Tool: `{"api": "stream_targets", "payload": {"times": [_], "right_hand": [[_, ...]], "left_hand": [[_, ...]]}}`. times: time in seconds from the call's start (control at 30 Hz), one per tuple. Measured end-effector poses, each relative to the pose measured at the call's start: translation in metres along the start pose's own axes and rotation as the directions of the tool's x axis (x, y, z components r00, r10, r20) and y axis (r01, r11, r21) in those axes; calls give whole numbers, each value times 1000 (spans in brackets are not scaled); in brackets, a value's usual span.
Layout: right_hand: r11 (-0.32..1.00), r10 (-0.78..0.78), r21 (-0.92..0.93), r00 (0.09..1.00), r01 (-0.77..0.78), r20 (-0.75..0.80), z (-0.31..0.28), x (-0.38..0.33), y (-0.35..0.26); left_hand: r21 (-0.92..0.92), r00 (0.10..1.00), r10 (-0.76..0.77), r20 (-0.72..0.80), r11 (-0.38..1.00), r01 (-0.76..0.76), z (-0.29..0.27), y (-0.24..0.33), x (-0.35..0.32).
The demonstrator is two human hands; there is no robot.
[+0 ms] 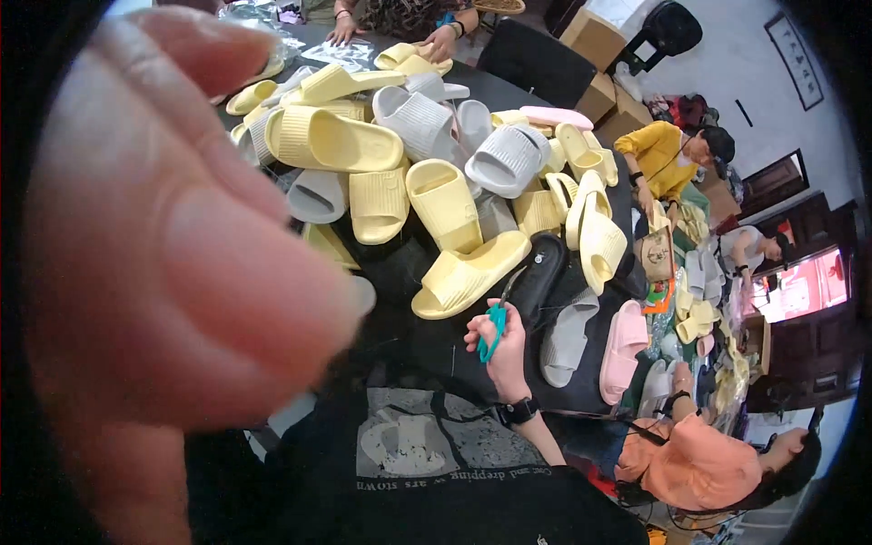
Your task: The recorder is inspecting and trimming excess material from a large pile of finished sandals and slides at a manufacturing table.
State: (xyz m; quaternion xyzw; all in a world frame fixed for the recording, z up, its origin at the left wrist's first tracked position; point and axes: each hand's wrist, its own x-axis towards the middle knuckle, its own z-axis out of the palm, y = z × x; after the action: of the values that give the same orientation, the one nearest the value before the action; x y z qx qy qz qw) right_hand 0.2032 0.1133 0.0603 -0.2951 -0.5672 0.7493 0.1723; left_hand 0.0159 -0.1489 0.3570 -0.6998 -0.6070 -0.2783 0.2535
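Observation:
My left hand (pixel 173 254) looms very close and out of focus at the left. Its fingers are curled and pressed together, and whatever they hold, if anything, cannot be made out. Lower in the middle, my right hand (pixel 510 356) is closed round the teal handles of a pair of scissors (pixel 493 332), blades pointing up and away. Just beyond the blades lies a black slipper (pixel 536 280). A yellow slipper (pixel 470 275) lies to the left of them, at the near edge of a heap of yellow and grey slippers. To the right are a grey slipper (pixel 569 338) and a pink slipper (pixel 624 351).
The black table (pixel 400 338) carries the slipper heap. Across it, another person's hands (pixel 440 44) touch yellow slippers beside clear plastic bags. At the right, people in yellow (pixel 658 154) and orange (pixel 695 463) tops work at a slipper-covered table. A black chair (pixel 536 64) and cardboard boxes stand behind.

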Motion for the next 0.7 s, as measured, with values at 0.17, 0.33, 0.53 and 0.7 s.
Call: {"api": "stream_targets", "payload": {"times": [0.17, 0.33, 0.53, 0.7], "right_hand": [[1000, -6, -26, 1000, 5, -30, -3, -1, 0], [1000, 3, -22, 1000, -3, -22, -2, 0, 0], [997, 43, -58, 998, -46, -53, 4, 6, 1], [999, 11, -31, 1000, -10, 13, 1, 8, 4]], "left_hand": [[22, 998, 55, 43, 998, -56, 2, -8, 3], [33, 988, 105, 115, 993, -110, 8, -4, 1], [42, 978, 98, 184, 993, -107, 10, -4, -6], [48, 982, 94, 163, 993, -103, 9, -5, -4]]}}
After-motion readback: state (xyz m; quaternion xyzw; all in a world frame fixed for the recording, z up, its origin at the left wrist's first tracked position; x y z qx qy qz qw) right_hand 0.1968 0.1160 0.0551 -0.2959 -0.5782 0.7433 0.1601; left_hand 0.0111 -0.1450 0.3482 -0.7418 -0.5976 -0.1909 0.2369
